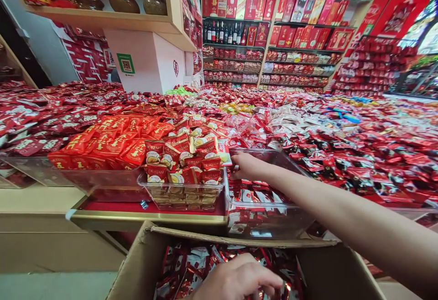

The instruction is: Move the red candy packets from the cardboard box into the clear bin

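A cardboard box at the bottom holds many small red-and-white wrapped sweets. My left hand is over these sweets, its fingers bent down toward them; what lies under the fingertips is hidden. My right hand reaches into a clear plastic bin behind the box. Its fingers are slightly bent and apart near the bin's left wall, above similar wrapped sweets, and I see nothing held in it. Just left of it stands a clear bin piled with durian sweets.
Red gold-printed packets fill a bin to the left. Heaps of wrapped sweets spread over the display on the right and behind. A wooden cabinet overhangs at upper left. Shelves with bottles and red boxes line the back.
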Demonstrator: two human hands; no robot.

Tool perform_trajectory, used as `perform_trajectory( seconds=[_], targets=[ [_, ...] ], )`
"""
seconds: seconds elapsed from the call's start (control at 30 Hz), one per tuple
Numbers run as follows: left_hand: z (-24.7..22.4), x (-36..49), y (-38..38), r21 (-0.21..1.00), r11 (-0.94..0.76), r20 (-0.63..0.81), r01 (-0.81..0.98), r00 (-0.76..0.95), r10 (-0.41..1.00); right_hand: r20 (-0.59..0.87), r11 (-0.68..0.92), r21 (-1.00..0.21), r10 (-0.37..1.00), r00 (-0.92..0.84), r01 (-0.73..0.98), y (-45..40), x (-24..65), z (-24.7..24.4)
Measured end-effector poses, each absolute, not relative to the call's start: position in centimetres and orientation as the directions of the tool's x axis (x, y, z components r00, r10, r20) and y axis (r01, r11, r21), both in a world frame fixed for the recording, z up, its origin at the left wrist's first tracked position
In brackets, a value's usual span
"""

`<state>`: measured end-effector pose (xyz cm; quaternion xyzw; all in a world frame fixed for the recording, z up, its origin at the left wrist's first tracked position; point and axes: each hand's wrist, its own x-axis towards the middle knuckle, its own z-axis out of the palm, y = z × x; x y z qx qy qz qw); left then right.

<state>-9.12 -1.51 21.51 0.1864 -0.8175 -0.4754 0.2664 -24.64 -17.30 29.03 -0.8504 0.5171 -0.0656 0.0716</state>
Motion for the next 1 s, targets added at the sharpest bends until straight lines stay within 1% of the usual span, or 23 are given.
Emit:
perform_trajectory(
  seconds=[0.07,0.1,0.17,0.23,0.3,0.37,0.43,0.47,0.5,0.57,0.63,0.67,0.73,0.8,0.9,1.0],
  targets=[
    [21.8,-9.1,-1.4,0.908,0.417,0.260,-0.046,-0.718,-0.645,0.082,-0.462,-0.188,-0.887,0.455,-0.867,-17.6,-24.7,29.4],
    [22.1,-9.2,-1.4,0.938,0.346,0.249,-0.014,-0.669,-0.701,0.118,-0.465,-0.189,-0.885,0.451,-0.865,-17.6,-24.8,29.9],
    [22.9,-9.2,-1.3,0.982,0.144,0.189,0.124,-0.557,-0.809,0.196,-0.469,-0.192,-0.879,0.434,-0.862,-17.0,-24.9,31.5],
    [24.1,-9.1,-1.4,0.952,-0.040,0.109,0.303,-0.459,-0.882,0.297,-0.482,-0.221,-0.861,0.413,-0.848,-15.3,-24.9,33.3],
    [25.2,-8.9,-1.5,0.892,-0.114,0.065,0.438,-0.372,-0.926,0.438,-0.529,-0.303,-0.816,0.377,-0.793,-12.1,-24.8,34.5],
    [26.0,-8.6,-1.7,0.857,-0.122,0.056,0.501,-0.325,-0.944,0.556,-0.603,-0.411,-0.760,0.337,-0.683,-8.1,-24.6,34.5],
    [26.3,-8.4,-1.9,0.863,-0.121,0.031,0.490,-0.291,-0.956,0.564,-0.660,-0.479,-0.736,0.373,-0.578,-4.1,-24.2,33.1],
    [26.3,-8.4,-1.9,0.876,-0.122,0.014,0.467,-0.277,-0.961,0.556,-0.681,-0.479,-0.723,0.410,-0.553,-2.5,-23.9,32.1],
    [26.2,-8.4,-1.8,0.889,-0.121,-0.002,0.441,-0.261,-0.965,0.567,-0.708,-0.453,-0.698,0.437,-0.542,-1.2,-23.6,31.0],
    [25.8,-8.5,-1.6,0.913,-0.105,-0.005,0.395,-0.247,-0.969,0.588,-0.762,-0.360,-0.633,0.504,-0.538,0.2,-22.9,29.0],
    [25.4,-8.6,-1.5,0.927,-0.067,0.035,0.370,-0.263,-0.964,0.598,-0.805,-0.268,-0.570,0.563,-0.530,0.6,-22.4,27.7],
    [25.2,-8.7,-1.5,0.927,-0.054,0.057,0.371,-0.281,-0.958,0.598,-0.816,-0.242,-0.551,0.582,-0.525,0.6,-22.2,27.4],
    [25.2,-8.6,-1.6,0.912,-0.063,0.077,0.406,-0.320,-0.944,0.610,-0.818,-0.238,-0.545,0.575,-0.523,0.4,-22.2,27.3],
    [25.4,-8.5,-1.9,0.893,-0.085,0.089,0.442,-0.358,-0.929,0.630,-0.798,-0.291,-0.575,0.521,-0.528,0.2,-22.7,27.4],
    [25.9,-8.4,-2.3,0.909,-0.039,0.118,0.414,-0.348,-0.930,0.597,-0.718,-0.464,-0.686,0.416,-0.519,-0.2,-23.9,27.6],
    [26.2,-8.5,-2.5,0.935,0.011,0.117,0.354,-0.280,-0.953,0.511,-0.609,-0.634,-0.793,0.334,-0.477,-1.0,-24.8,27.6]
  ],
)
